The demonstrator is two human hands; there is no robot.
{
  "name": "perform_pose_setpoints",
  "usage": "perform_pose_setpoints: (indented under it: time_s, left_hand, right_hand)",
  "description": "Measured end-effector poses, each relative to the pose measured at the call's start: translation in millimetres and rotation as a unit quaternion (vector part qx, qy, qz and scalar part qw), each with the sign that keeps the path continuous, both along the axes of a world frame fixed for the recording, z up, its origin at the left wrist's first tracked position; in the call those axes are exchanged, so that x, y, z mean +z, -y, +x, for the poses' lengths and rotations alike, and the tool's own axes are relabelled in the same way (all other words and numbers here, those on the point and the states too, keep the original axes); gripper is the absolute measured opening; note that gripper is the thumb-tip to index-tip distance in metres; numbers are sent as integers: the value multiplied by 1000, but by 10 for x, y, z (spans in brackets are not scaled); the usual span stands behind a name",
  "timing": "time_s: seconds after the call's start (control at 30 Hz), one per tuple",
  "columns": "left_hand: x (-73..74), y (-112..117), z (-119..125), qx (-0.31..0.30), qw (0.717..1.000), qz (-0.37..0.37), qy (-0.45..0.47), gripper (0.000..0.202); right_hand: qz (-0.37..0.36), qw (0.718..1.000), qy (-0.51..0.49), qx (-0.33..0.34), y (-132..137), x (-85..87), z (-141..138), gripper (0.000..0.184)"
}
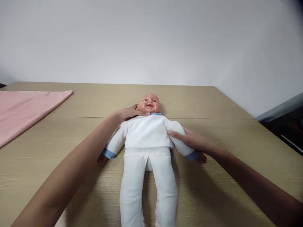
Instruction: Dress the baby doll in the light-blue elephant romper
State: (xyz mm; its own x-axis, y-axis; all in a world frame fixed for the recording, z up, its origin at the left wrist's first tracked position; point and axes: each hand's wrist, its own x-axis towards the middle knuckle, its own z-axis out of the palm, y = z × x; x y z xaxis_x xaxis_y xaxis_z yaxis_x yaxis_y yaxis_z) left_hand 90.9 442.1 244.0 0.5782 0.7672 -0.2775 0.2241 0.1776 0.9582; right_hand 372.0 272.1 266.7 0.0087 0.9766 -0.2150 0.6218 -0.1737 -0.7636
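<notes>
The doll (146,138) lay face up on the table (213,104); the left hand (129,113) cupped its neck, fingers loosely curled, while the right hand (191,140) rested flat, released, on its sleeve.

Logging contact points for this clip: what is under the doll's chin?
The left hand lies at the doll's neck, fingertips under the chin by the blue collar. The neck itself is covered by the hand and collar. The right hand rests on the doll's sleeve.

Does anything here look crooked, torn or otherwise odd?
Nothing stands out. The doll lies straight on its back on the table, the left hand by its chin, the right hand on its sleeve. The pink cloth lies flat.
</notes>
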Motion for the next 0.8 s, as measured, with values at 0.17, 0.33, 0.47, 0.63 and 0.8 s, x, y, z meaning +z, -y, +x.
perform_pose_setpoints:
  time_s: [0.17, 0.33, 0.47, 0.63, 0.8]
  left_hand:
    - [-18, -142, 4, 21, 997, -29, -66, 123]
    - [-26, -207, 2, 27, 995, 0, -92, 114]
    - [-17, -188, -67, 43, 990, 34, -132, 108]
    - [82, 35, -83, 82, 966, 124, -213, 101]
    - [388, 765, 132, 153, 900, 359, -193, 51]
  right_hand:
    - [-54, 996, 62, 26, -77, 92, 113, 63]
    - [39, 991, 117, 51, -152, 41, 151, 51]
    - [99, 968, 218, 80, -237, -128, 234, 54]
    - [233, 911, 339, 15, 73, -31, 24, 69]
    - [196, 979, 16, 46, 1277, 205, -552, 55]
